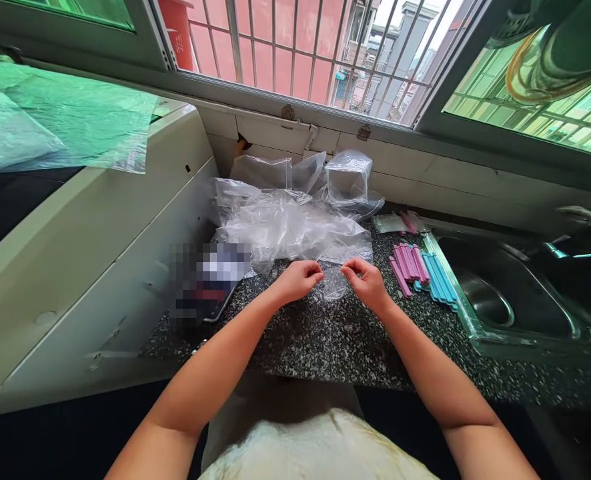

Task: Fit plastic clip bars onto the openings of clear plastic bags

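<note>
Both hands are curled over the speckled desk, fingers pinched narrow on the upper edge of a small clear plastic bag that lies flat between them: the left hand nips its left corner, the right hand its right corner, and the bag's body hangs just below the fingertips against the stone. Directly beyond the hands, nearly touching the bag, sits a crumpled heap of clear plastic bags reaching back to the tiled wall under the window; it crowds the space ahead of the knuckles. Just to the right of the right hand lies a bundle of pink sticks, with a bundle of blue sticks beside it on the far side, right against the rim of a steel sink. A few more pink sticks lie farther off, beyond that bundle. To the left of the left hand, near the heap's edge, rests a blurred dark flat object, and past it rises a white appliance with green-tinted plastic sheeting lying on top.
</note>
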The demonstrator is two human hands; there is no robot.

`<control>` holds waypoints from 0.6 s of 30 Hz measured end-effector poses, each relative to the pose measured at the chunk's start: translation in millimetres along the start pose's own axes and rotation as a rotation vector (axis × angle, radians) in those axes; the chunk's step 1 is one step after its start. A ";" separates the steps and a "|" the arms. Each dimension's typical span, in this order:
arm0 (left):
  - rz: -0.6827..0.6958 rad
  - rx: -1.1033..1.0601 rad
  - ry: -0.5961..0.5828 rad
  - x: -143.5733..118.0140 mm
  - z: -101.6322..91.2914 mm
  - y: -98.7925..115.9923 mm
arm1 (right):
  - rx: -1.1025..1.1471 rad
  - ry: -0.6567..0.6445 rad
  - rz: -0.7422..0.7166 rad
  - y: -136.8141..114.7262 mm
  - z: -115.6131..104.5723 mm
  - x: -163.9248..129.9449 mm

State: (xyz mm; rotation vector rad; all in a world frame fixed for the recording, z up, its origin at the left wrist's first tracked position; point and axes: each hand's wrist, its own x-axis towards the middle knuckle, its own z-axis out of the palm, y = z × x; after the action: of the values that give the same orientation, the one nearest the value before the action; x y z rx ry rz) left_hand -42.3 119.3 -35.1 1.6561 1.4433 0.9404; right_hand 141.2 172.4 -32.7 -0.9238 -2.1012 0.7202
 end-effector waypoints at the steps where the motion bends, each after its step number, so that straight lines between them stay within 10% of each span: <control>1: 0.000 0.003 -0.005 0.0 0.2 -1.1 | -0.013 -0.001 -0.010 -0.4 -0.4 -0.1; 18: 0.120 0.035 0.037 -1.5 0.8 1.1 | -0.108 -0.041 -0.112 -8.7 -0.7 -2.6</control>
State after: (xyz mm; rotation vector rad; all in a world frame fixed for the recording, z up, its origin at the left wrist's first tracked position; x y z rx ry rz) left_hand -41.3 117.7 -34.6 1.7761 1.4042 1.0223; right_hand 139.7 165.4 -27.1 -0.8474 -2.2271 0.5772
